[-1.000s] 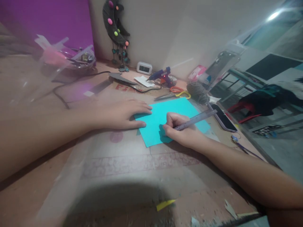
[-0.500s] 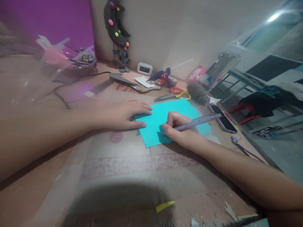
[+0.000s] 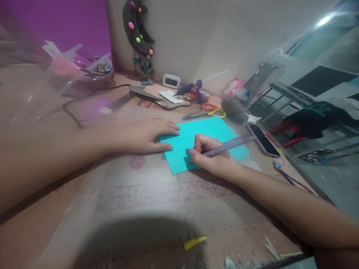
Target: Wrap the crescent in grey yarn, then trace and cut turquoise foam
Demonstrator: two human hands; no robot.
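A turquoise sheet [image 3: 207,129] lies on the table, under both hands. My left hand [image 3: 153,135] rests flat with its fingers spread, the thumb and fingertips on the sheet's left edge. Over the sheet's lower middle, my right hand [image 3: 209,154] is closed around a pale pen [image 3: 228,145], which slants up to the right. The pen's tip is hidden behind the fingers. No marks on the sheet can be made out.
Behind the sheet lie yellow-and-orange-handled scissors [image 3: 206,113], a blue glue gun [image 3: 190,89] with a lit red light, and grey yarn [image 3: 235,109]. A phone [image 3: 263,140] is to the right. A white digital clock [image 3: 171,80] stands by the wall; a basket [image 3: 92,77] is at left.
My right hand has shifted slightly to the left across the sheet, carrying the pen with it. My left hand and the sheet have stayed in place.
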